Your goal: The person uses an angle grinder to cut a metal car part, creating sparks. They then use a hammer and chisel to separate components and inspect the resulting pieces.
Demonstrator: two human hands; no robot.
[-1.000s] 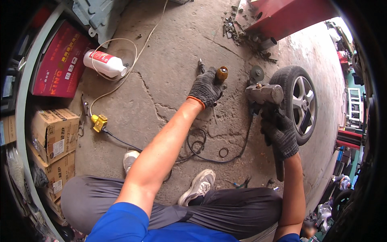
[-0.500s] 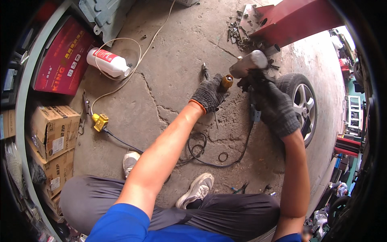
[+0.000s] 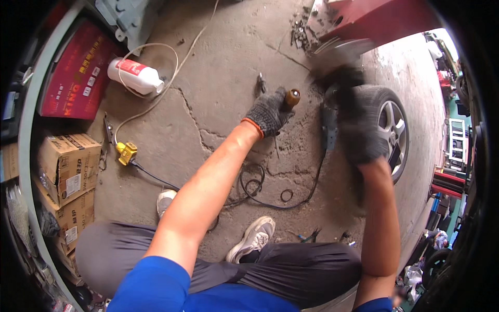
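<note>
Amber-handled tool [image 3: 293,98] sits at 1 o'clock from centre of your view, gripped in your left hand [image 3: 267,113], gloved and curled round it. Your right hand [image 3: 364,134], gloved, motion-blurred, between 2 and 3 o'clock, clasps hammer [image 3: 342,56]; its head, blurred, is apart from tool, between 1 and 2 o'clock from it. Red box [image 3: 78,83], 10 o'clock, bears yellow lettering, white symbols; white bottle [image 3: 147,79] beside it, red label; carton [image 3: 57,169], 9 o'clock, dark print, white sticker [image 3: 73,184].
</note>
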